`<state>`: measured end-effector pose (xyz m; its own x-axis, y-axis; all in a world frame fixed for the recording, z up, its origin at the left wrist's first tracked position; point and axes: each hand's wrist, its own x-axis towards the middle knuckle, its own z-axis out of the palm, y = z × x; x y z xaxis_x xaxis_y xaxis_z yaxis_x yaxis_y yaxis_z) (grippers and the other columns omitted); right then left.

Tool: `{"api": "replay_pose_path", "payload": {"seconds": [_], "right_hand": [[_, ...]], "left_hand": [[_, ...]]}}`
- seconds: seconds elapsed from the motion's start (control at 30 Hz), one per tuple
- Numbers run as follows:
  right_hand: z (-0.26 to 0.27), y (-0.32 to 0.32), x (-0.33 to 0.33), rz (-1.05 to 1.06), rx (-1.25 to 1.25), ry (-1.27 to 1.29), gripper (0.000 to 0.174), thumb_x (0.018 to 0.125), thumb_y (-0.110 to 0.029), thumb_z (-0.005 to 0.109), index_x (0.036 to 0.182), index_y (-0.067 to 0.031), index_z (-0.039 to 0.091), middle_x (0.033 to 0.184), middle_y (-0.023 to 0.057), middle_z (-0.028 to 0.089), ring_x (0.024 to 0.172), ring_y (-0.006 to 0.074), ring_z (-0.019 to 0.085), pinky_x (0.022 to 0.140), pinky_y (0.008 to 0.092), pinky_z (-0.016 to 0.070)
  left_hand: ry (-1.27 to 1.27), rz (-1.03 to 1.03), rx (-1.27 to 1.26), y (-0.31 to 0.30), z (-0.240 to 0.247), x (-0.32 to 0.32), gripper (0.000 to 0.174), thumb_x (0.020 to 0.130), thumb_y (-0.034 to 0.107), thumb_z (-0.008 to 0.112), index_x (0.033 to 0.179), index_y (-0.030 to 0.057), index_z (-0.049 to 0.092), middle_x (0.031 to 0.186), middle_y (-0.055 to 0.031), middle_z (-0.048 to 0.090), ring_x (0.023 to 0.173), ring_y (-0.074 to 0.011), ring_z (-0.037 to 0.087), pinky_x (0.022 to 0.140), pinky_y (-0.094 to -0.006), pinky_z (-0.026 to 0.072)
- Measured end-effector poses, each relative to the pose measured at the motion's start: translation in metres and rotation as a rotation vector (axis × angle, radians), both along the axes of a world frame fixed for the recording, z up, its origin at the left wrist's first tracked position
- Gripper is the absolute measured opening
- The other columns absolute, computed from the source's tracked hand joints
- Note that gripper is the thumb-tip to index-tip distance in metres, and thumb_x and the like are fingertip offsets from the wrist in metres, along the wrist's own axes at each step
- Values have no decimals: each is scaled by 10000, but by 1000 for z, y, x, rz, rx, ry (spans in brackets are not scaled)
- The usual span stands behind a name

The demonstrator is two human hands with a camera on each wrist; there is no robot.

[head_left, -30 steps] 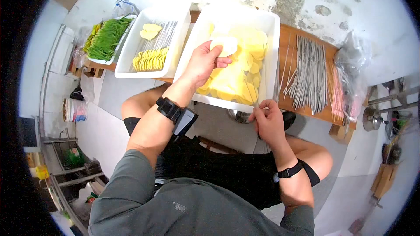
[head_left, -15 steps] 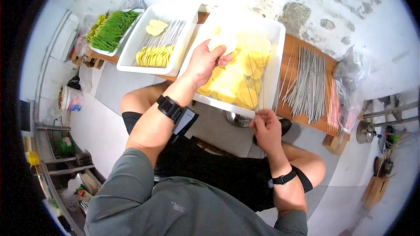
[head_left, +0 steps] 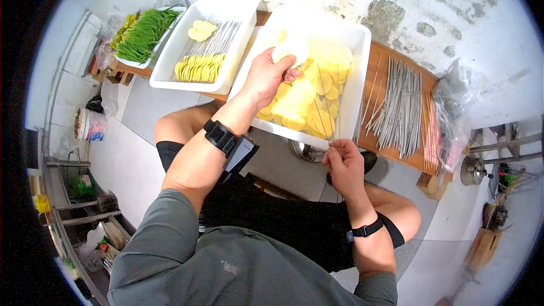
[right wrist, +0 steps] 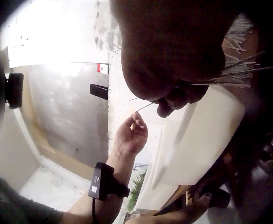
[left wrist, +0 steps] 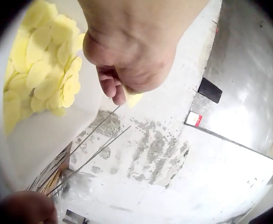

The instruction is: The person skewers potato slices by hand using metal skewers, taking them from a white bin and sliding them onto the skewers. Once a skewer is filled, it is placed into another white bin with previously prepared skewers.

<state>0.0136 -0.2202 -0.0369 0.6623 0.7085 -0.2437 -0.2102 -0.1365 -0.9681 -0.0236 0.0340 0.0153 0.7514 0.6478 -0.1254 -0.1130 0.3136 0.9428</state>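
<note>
My left hand pinches a pale yellow slice between thumb and fingers, above a white tub of loose yellow slices. Low at the tub's near right corner, my right hand pinches the ends of several thin skewers. In the left wrist view, one skewer reaches up to the edge of the slice under my left hand, while another skewer's tip stands apart from it. The right wrist view has my right hand dark in front, with the skewers' rear ends sticking out behind it.
Left of the tub, a second white tray holds threaded slices on skewers. Farther left lie green vegetables. Loose grey skewers and a clear plastic bag are on the wooden board at right.
The head view has shifted a little. The skewers in my right hand have swung leftward, bringing one tip close to the slice in my left hand, which has barely moved.
</note>
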Motion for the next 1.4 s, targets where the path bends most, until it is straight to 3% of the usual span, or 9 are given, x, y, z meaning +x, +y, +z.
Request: {"api": "replay_pose_path", "payload": {"seconds": [0.07, 0.27, 0.5, 0.63, 0.7, 0.93, 1.0, 1.4], "right_hand": [[1, 0, 0, 1, 10, -4, 71, 924, -74, 525, 978, -27, 529, 702, 18, 583, 566, 54, 482, 487, 193, 369], [1, 0, -1, 0, 27, 12, 74, 921, -64, 529, 982, -23, 528, 709, 22, 583, 576, 52, 483, 489, 191, 366], [1, 3, -6, -32, 56, 6, 70, 928, -76, 527, 981, -31, 522, 697, 20, 577, 554, 51, 472, 477, 194, 360], [2, 5, -4, -57, 54, 24, 70, 931, -90, 529, 975, -37, 520, 685, 17, 573, 539, 52, 464, 470, 197, 356], [7, 5, -5, -57, -12, 94, 96, 932, -88, 530, 989, -10, 522, 716, 27, 580, 619, 78, 506, 545, 222, 406], [-3, 5, -10, -69, -5, 59, 100, 930, -93, 531, 992, -14, 525, 708, 30, 594, 635, 82, 533, 570, 223, 429], [-3, 7, -12, -82, -4, -4, 74, 930, -95, 524, 976, -37, 515, 678, 24, 574, 538, 59, 472, 471, 202, 370], [7, 8, -16, -96, -24, 133, 75, 929, -89, 525, 973, -32, 504, 657, 30, 562, 524, 65, 467, 456, 205, 362]], "left_hand": [[34, 20, 20, -1, 2, 1, 202, 906, 103, 571, 1086, 13, 555, 880, -41, 632, 657, -83, 571, 593, -218, 470], [-10, 10, 7, 1, 2, 0, 193, 887, 69, 565, 1055, -25, 549, 884, -77, 638, 661, -102, 573, 583, -230, 472], [75, -50, 54, -9, -3, 2, 209, 896, 92, 568, 1081, -2, 543, 850, -53, 621, 629, -94, 546, 578, -222, 455], [39, -40, 51, -19, -4, 6, 226, 906, 98, 560, 1112, 9, 538, 888, -59, 629, 669, -104, 570, 597, -224, 470], [-6, 3, 22, -20, -4, 8, 233, 910, 102, 558, 1124, 13, 536, 907, -61, 632, 684, -108, 578, 602, -227, 474], [-2, 87, 65, -18, -16, 11, 266, 926, 124, 562, 1168, 24, 514, 975, -69, 635, 714, -124, 593, 607, -230, 480], [8, 93, 75, -19, -15, 11, 267, 926, 122, 563, 1169, 25, 512, 981, -70, 634, 718, -127, 597, 607, -228, 480], [12, 66, 114, -20, -15, 12, 233, 927, 94, 560, 1138, 7, 512, 994, -95, 628, 713, -142, 611, 604, -233, 503]]}}
